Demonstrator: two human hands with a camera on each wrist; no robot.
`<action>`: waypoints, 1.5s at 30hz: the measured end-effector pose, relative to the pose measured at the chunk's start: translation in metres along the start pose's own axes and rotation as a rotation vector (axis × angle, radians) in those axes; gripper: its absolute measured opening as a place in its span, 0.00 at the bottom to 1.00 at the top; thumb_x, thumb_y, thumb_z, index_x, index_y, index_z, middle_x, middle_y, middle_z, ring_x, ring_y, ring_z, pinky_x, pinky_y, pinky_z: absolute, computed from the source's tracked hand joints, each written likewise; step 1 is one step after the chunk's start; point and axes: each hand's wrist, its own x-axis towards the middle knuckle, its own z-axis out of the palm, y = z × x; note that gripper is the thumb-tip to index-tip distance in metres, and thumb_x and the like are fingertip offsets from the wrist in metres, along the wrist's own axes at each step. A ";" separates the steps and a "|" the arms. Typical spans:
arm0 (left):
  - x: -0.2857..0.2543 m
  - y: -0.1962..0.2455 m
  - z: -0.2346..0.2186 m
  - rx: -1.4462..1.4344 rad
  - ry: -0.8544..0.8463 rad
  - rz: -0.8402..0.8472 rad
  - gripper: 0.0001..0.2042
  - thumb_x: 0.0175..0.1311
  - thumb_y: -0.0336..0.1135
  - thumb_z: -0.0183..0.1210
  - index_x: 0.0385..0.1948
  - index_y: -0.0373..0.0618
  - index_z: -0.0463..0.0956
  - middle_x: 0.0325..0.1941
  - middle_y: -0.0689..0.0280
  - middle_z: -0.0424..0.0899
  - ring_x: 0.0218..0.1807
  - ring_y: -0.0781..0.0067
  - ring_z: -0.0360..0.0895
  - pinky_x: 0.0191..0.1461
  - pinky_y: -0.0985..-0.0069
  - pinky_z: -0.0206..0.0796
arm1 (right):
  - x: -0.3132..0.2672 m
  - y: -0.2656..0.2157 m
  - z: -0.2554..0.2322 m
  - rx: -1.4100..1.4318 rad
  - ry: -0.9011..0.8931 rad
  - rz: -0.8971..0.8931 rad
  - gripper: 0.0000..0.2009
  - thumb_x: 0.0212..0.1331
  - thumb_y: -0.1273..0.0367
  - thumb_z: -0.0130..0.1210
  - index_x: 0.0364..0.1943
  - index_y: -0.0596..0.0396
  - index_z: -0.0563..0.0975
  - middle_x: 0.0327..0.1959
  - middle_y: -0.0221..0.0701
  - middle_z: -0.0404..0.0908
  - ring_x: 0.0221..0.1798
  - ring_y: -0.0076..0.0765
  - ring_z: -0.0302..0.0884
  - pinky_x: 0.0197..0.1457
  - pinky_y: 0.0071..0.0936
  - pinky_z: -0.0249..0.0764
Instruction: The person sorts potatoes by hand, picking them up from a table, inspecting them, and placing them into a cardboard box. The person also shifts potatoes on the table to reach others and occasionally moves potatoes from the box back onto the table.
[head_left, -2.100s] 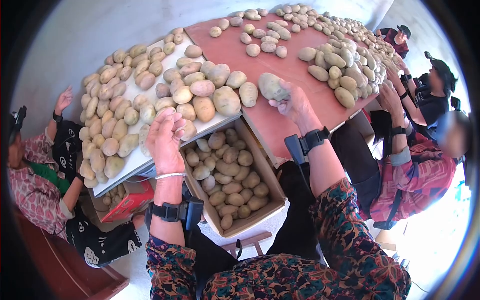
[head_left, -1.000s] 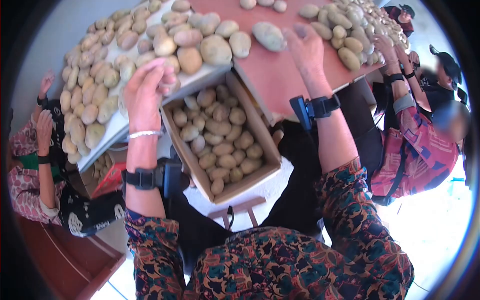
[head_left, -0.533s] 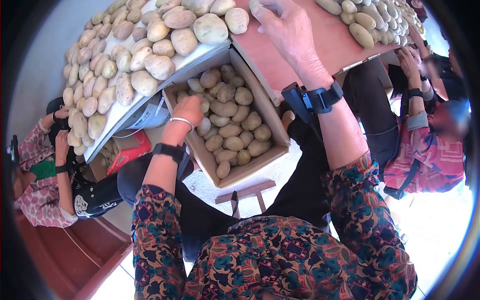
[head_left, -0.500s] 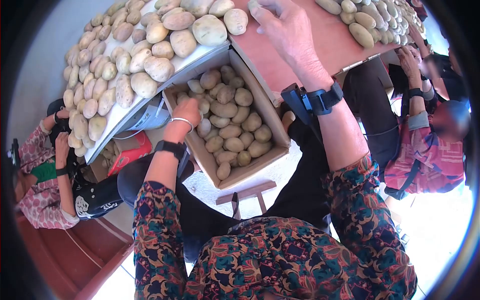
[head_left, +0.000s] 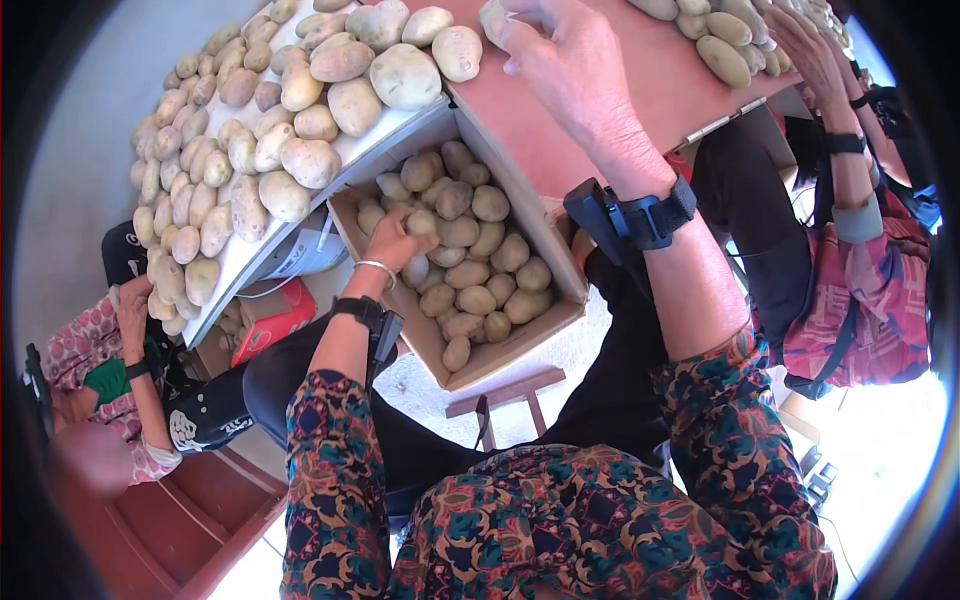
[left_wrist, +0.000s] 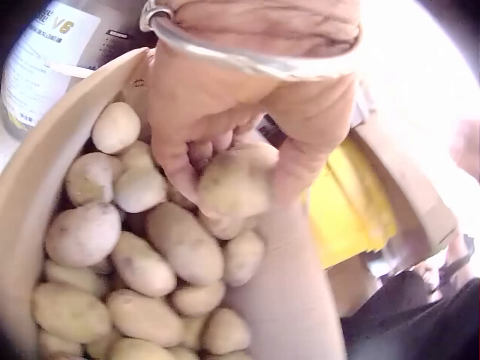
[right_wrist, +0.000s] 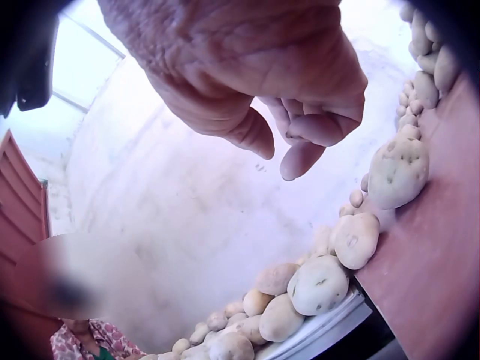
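Observation:
My left hand point(head_left: 398, 240) is inside the cardboard box point(head_left: 455, 380), among potatoes. In the left wrist view, its thumb and fingers point(left_wrist: 247, 97) pinch a pale potato point(left_wrist: 236, 184) above several others. My right hand point(head_left: 580, 70) hovers over the red tabletop point(head_left: 540, 150), beside a large greenish potato point(head_left: 492, 22) that the head view cuts at its top edge. Seen from the right wrist, that potato point(right_wrist: 399, 171) rests on the red surface, apart from the loosely bent fingers point(right_wrist: 300, 127), which hold nothing.
Many potatoes point(head_left: 285, 196) cover the white tabletop at left, some at its edge; another pile point(head_left: 722, 60) lies at upper right. Under the white top are a bucket point(head_left: 305, 250) and a red box point(head_left: 275, 320). People sit on both sides.
My right hand has let go of the large potato, which now lies on the red top. From above the white table's edge, my left hand has moved down into the box and taken hold of a potato.

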 end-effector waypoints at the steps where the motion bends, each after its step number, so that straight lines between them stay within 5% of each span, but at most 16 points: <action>1: -0.001 0.008 -0.005 -0.470 -0.128 -0.012 0.25 0.54 0.34 0.63 0.55 0.38 0.72 0.48 0.48 0.83 0.50 0.57 0.82 0.53 0.68 0.73 | 0.000 -0.013 -0.010 0.092 -0.088 0.102 0.13 0.57 0.70 0.57 0.41 0.66 0.79 0.34 0.49 0.84 0.41 0.49 0.84 0.46 0.35 0.77; 2: -0.004 0.019 -0.013 -0.938 -0.260 -0.022 0.25 0.58 0.38 0.61 0.57 0.37 0.70 0.48 0.47 0.83 0.48 0.61 0.82 0.49 0.71 0.73 | 0.001 -0.021 -0.017 0.185 -0.178 0.203 0.13 0.56 0.70 0.57 0.41 0.66 0.79 0.33 0.49 0.84 0.40 0.49 0.84 0.45 0.35 0.77; 3: -0.009 0.030 -0.023 -0.932 -0.255 -0.010 0.25 0.58 0.38 0.61 0.57 0.37 0.70 0.48 0.47 0.83 0.48 0.61 0.82 0.49 0.71 0.73 | 0.003 -0.008 -0.012 0.187 -0.170 0.191 0.13 0.56 0.70 0.57 0.41 0.66 0.79 0.33 0.49 0.84 0.40 0.49 0.84 0.45 0.35 0.77; 5: -0.026 0.055 -0.049 -1.461 -0.540 0.075 0.27 0.66 0.45 0.52 0.61 0.35 0.66 0.47 0.45 0.82 0.35 0.68 0.81 0.34 0.78 0.70 | 0.009 0.021 0.006 0.095 -0.036 0.089 0.20 0.60 0.65 0.59 0.51 0.67 0.78 0.40 0.39 0.85 0.34 0.26 0.81 0.40 0.24 0.78; 9: -0.039 0.078 -0.073 -1.482 -0.591 0.287 0.34 0.67 0.54 0.46 0.64 0.30 0.62 0.45 0.42 0.81 0.22 0.71 0.73 0.24 0.83 0.63 | 0.003 0.007 -0.005 0.175 -0.020 0.207 0.19 0.58 0.64 0.58 0.48 0.65 0.79 0.35 0.44 0.86 0.33 0.34 0.85 0.43 0.32 0.79; 12: -0.040 0.090 -0.076 -1.512 -0.468 0.334 0.34 0.68 0.53 0.45 0.64 0.30 0.62 0.41 0.42 0.81 0.14 0.74 0.66 0.15 0.81 0.54 | 0.007 0.010 -0.009 0.164 0.019 0.215 0.19 0.59 0.67 0.59 0.50 0.68 0.77 0.37 0.39 0.85 0.31 0.24 0.80 0.38 0.23 0.76; 16: -0.032 0.107 -0.077 -1.387 -0.248 0.329 0.28 0.71 0.49 0.48 0.64 0.37 0.62 0.42 0.50 0.83 0.20 0.74 0.72 0.17 0.84 0.56 | 0.013 0.021 -0.015 0.174 0.081 0.252 0.18 0.58 0.66 0.57 0.49 0.64 0.79 0.37 0.45 0.85 0.37 0.37 0.85 0.45 0.33 0.80; 21: -0.016 0.151 -0.101 -0.757 0.325 0.324 0.26 0.66 0.44 0.57 0.63 0.42 0.66 0.43 0.61 0.82 0.27 0.80 0.75 0.26 0.87 0.58 | 0.016 0.032 -0.024 0.011 0.016 0.281 0.17 0.56 0.68 0.57 0.48 0.63 0.79 0.39 0.47 0.85 0.45 0.45 0.84 0.49 0.36 0.78; 22: -0.009 0.164 -0.106 -0.611 0.406 0.318 0.25 0.62 0.44 0.61 0.59 0.45 0.71 0.49 0.55 0.82 0.41 0.66 0.81 0.37 0.74 0.72 | 0.016 0.031 -0.025 0.009 0.012 0.278 0.17 0.57 0.68 0.57 0.49 0.65 0.78 0.38 0.44 0.85 0.39 0.36 0.82 0.44 0.31 0.78; 23: 0.004 0.172 -0.109 -0.609 0.406 0.325 0.25 0.62 0.44 0.61 0.59 0.45 0.71 0.49 0.55 0.82 0.41 0.66 0.81 0.37 0.74 0.72 | 0.017 0.029 -0.027 0.006 0.008 0.274 0.18 0.58 0.69 0.58 0.50 0.67 0.77 0.37 0.41 0.84 0.33 0.27 0.80 0.39 0.25 0.77; 26: 0.049 0.192 -0.108 -0.050 0.731 0.521 0.29 0.55 0.47 0.65 0.58 0.47 0.72 0.51 0.46 0.79 0.50 0.46 0.78 0.53 0.55 0.70 | 0.018 0.028 -0.031 0.026 0.010 0.296 0.18 0.58 0.69 0.57 0.50 0.67 0.77 0.37 0.41 0.84 0.33 0.27 0.81 0.39 0.25 0.77; 27: 0.061 0.200 -0.106 -0.049 0.732 0.527 0.29 0.55 0.47 0.65 0.58 0.47 0.72 0.51 0.46 0.79 0.50 0.46 0.78 0.53 0.55 0.70 | 0.018 0.027 -0.032 0.027 0.016 0.293 0.18 0.58 0.69 0.57 0.50 0.67 0.77 0.37 0.41 0.84 0.33 0.27 0.81 0.39 0.25 0.77; 29: 0.078 0.217 -0.105 0.139 0.731 0.340 0.28 0.55 0.49 0.65 0.56 0.46 0.73 0.49 0.46 0.79 0.51 0.45 0.78 0.53 0.55 0.71 | 0.017 0.025 -0.033 0.089 0.044 0.346 0.15 0.55 0.69 0.56 0.44 0.63 0.80 0.39 0.48 0.85 0.45 0.48 0.84 0.50 0.37 0.78; 34: 0.109 0.232 -0.104 0.282 0.638 0.229 0.28 0.58 0.50 0.62 0.60 0.51 0.72 0.48 0.47 0.81 0.54 0.46 0.77 0.56 0.57 0.70 | 0.018 0.027 -0.034 0.120 0.057 0.336 0.15 0.54 0.70 0.55 0.44 0.65 0.80 0.39 0.50 0.85 0.45 0.50 0.84 0.50 0.39 0.78; 40: 0.124 0.210 -0.105 0.368 0.729 0.445 0.17 0.60 0.42 0.59 0.49 0.46 0.78 0.45 0.48 0.80 0.48 0.44 0.79 0.48 0.56 0.73 | 0.020 0.040 -0.032 0.063 0.124 0.236 0.15 0.53 0.69 0.54 0.43 0.65 0.81 0.39 0.51 0.84 0.46 0.53 0.83 0.53 0.40 0.77; 45: 0.043 0.202 -0.110 0.155 0.776 0.649 0.12 0.61 0.38 0.58 0.42 0.43 0.81 0.39 0.51 0.83 0.42 0.48 0.81 0.43 0.57 0.72 | 0.021 0.037 -0.039 0.059 0.139 0.244 0.15 0.52 0.68 0.55 0.41 0.64 0.82 0.38 0.50 0.85 0.47 0.51 0.83 0.53 0.39 0.77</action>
